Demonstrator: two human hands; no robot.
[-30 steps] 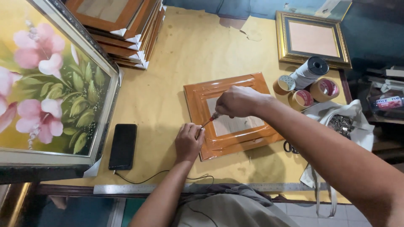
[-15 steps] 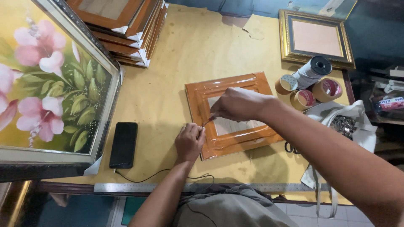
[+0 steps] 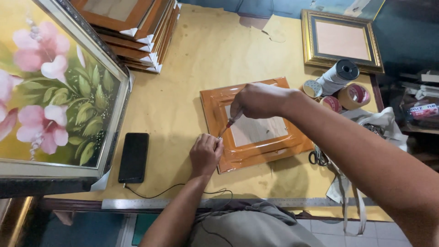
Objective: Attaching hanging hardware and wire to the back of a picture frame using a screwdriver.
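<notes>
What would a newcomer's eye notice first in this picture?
First comes the large flower painting, pink blossoms in a silver frame, leaning at the table's left edge. Next is the middle of the yellow-covered table, where the right hand points a small tool at the lower left corner of an orange picture frame while the left hand rests at that corner. A stack of similar frames lies at the top, and tape rolls lie to the right.

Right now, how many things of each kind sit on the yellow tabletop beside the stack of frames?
Tape rolls: 4
Single frames lying flat: 2
Framed flower painting: 1
Black phone: 1
Scissors: 1
Metal ruler: 1
Total: 10
</notes>
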